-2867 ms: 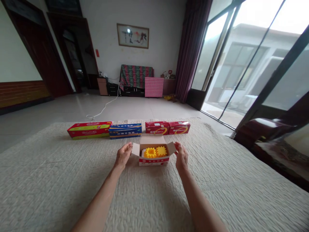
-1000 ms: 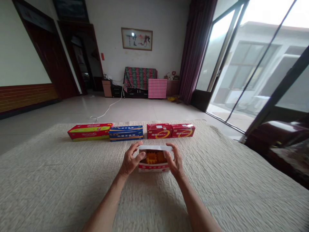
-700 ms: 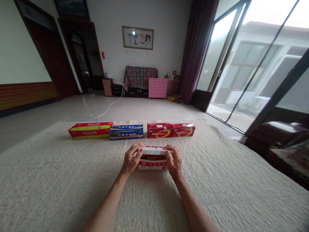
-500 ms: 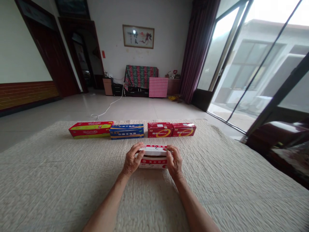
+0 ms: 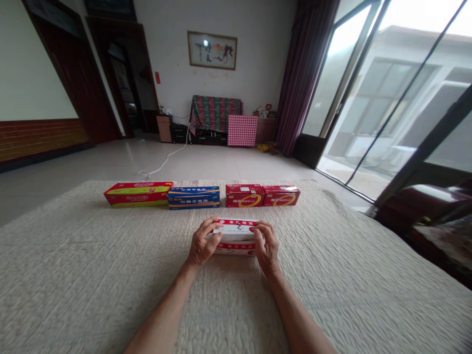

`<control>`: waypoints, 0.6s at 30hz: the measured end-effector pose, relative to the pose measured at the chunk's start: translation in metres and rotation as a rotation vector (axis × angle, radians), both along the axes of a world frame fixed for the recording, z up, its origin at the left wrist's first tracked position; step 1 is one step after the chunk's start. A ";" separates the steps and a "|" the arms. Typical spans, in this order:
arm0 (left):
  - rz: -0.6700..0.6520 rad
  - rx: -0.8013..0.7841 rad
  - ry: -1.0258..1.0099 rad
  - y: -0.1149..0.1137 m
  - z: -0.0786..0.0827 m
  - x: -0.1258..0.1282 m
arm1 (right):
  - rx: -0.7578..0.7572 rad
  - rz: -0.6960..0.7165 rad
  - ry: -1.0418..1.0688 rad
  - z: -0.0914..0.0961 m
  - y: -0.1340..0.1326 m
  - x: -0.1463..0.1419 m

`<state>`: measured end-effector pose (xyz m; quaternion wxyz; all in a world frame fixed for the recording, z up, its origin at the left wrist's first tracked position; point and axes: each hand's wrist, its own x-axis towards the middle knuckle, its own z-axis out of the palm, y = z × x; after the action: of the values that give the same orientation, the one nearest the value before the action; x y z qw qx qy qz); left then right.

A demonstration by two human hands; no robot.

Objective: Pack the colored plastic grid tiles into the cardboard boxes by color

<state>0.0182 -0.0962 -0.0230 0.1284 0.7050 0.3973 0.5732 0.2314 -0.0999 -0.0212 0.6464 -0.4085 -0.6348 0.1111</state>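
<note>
A white and red cardboard box (image 5: 235, 249) with printed characters rests on the quilted cover in front of me. Its lid flap (image 5: 236, 230), marked with a black handwritten stroke, slants down over the front edge. My left hand (image 5: 203, 241) grips the lid's left end between thumb and fingers. At the other end, my right hand (image 5: 267, 244) pinches the lid in the same way. The inside of the box is hidden beneath the lid.
Beyond my hands stand a red and yellow-green box (image 5: 138, 194), a blue box (image 5: 193, 198) and two dark red boxes (image 5: 244, 196) in a row. All rest on the cream quilted cover (image 5: 110, 265). A white cable (image 5: 167, 160) lies on the tiled floor behind.
The lid has tipped forward and down between my hands, and the dark gap below it has closed. Both hands stay at the box's ends. The view has tilted slightly.
</note>
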 end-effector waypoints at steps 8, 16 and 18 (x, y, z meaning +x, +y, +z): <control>0.090 0.015 -0.046 0.000 -0.003 0.008 | -0.004 -0.031 -0.023 -0.004 -0.001 0.000; 0.146 0.039 -0.041 0.000 -0.007 0.013 | -0.025 -0.047 -0.044 -0.008 0.001 0.000; 0.158 0.041 -0.058 0.001 -0.009 0.013 | -0.036 -0.052 -0.053 -0.009 0.002 0.000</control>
<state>0.0315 -0.0954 -0.0317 0.0799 0.6570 0.4360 0.6098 0.2314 -0.0977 -0.0305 0.6246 -0.4392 -0.6387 0.0949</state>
